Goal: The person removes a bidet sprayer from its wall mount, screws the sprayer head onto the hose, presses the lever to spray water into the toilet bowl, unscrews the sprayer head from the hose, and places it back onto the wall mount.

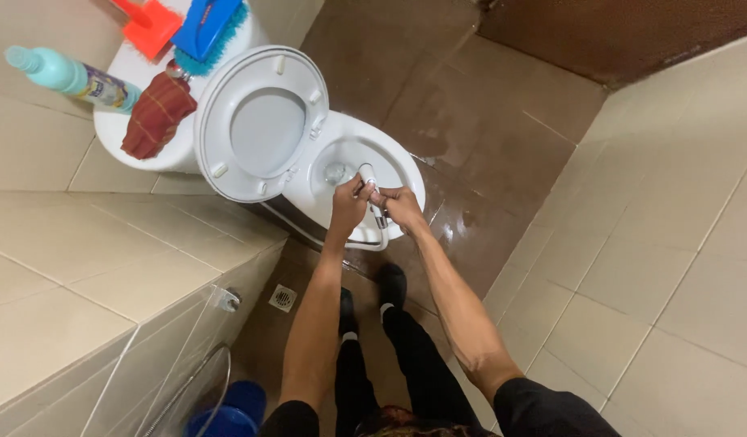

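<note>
Together both hands (pixel 376 202) clasp a slim white spray nozzle (pixel 369 180) over the glossy toilet bowl (pixel 406 174).

both hands (pixel 375 204) gripping sprayer (pixel 371 188), toilet bowl (pixel 406 174)

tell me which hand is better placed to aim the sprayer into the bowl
Probably the left hand: it grips the sprayer near its head, over the toilet bowl. The right hand holds lower, by the hose.
</note>
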